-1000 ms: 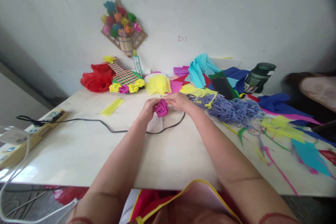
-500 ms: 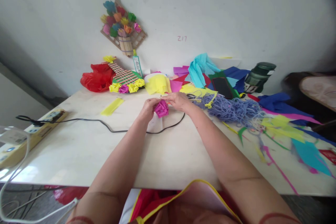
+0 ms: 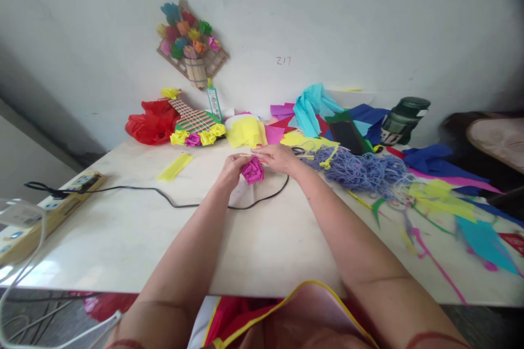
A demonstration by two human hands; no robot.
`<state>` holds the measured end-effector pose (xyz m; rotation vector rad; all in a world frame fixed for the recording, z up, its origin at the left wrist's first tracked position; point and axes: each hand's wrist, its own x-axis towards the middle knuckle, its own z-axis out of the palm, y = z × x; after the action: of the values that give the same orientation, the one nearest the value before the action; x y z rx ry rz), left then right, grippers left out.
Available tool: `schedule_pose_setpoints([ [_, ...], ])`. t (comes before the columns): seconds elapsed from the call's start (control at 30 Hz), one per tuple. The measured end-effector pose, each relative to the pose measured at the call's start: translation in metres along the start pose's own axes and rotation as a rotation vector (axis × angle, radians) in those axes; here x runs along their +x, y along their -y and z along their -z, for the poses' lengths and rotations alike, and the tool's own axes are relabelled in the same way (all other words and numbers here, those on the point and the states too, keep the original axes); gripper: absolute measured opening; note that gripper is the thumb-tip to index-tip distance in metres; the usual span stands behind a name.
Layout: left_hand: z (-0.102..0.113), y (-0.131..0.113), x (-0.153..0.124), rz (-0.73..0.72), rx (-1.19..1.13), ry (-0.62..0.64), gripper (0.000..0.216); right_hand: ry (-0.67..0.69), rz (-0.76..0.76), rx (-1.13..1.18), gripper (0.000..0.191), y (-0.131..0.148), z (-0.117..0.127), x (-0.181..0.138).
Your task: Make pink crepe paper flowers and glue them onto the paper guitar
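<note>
Between my two hands, above the middle of the table (image 3: 262, 251), is a crumpled magenta paper flower (image 3: 252, 170). My left hand (image 3: 234, 168) pinches it at its upper left side. From the right, my right hand (image 3: 278, 157) closes on its upper edge, fingers reaching across toward the left hand. A thin pale piece shows at the left fingertips, too small to name. Behind them stands a guitar-shaped craft (image 3: 194, 120) with stick strips, trimmed with yellow and magenta paper flowers.
A black cable (image 3: 172, 203) crosses the table under my hands from the power strip (image 3: 77, 193). Right of my hands lie scissors (image 3: 298, 150), a heap of purple yarn (image 3: 364, 170), a phone (image 3: 346, 137) and paper scraps. A green bottle (image 3: 405, 120) leans behind. A yellow paper strip (image 3: 175, 167) lies left.
The magenta flower has turned a little and shifted slightly right between my fingers. Both hands stay in nearly the same place.
</note>
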<state>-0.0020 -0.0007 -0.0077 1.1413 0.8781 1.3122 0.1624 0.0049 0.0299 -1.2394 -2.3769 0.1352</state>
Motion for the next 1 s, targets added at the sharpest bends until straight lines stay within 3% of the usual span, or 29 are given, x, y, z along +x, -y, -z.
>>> schedule_pose_setpoints([
  [0.4,0.003,0.003,0.000,0.008,0.052,0.023,0.017,0.023,-0.022,-0.051,0.030,0.000,0.000,0.002],
  [0.7,-0.001,0.000,-0.003,0.033,0.026,0.009,0.017,0.061,0.115,-0.208,0.034,0.007,0.006,-0.001],
  [1.0,0.000,0.003,-0.002,0.038,0.001,0.035,0.019,0.061,0.153,-0.283,0.034,0.014,0.011,-0.003],
])
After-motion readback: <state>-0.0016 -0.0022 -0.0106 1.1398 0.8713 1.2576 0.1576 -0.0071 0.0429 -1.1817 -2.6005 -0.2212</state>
